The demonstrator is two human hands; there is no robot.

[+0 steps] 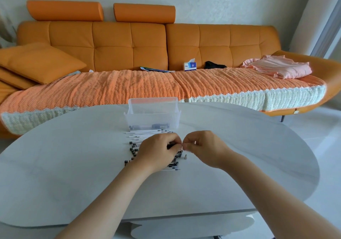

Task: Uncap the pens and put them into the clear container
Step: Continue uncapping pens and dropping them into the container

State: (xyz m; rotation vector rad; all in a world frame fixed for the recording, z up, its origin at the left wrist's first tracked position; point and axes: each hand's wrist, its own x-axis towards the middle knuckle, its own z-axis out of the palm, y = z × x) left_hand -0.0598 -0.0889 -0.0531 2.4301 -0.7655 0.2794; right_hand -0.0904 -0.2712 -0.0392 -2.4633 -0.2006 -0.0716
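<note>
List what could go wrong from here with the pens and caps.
1. A loose cap lies beside the right hand; a wrist sweep could roll it off the table.
2. The left hand and the right grip a pen over the pen pile; a sudden tug may scatter others.
3. The clear container stands beyond the pile; reaching over could drag pens along.

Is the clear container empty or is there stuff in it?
Not empty: the container shows a few dark items along its bottom.
</note>
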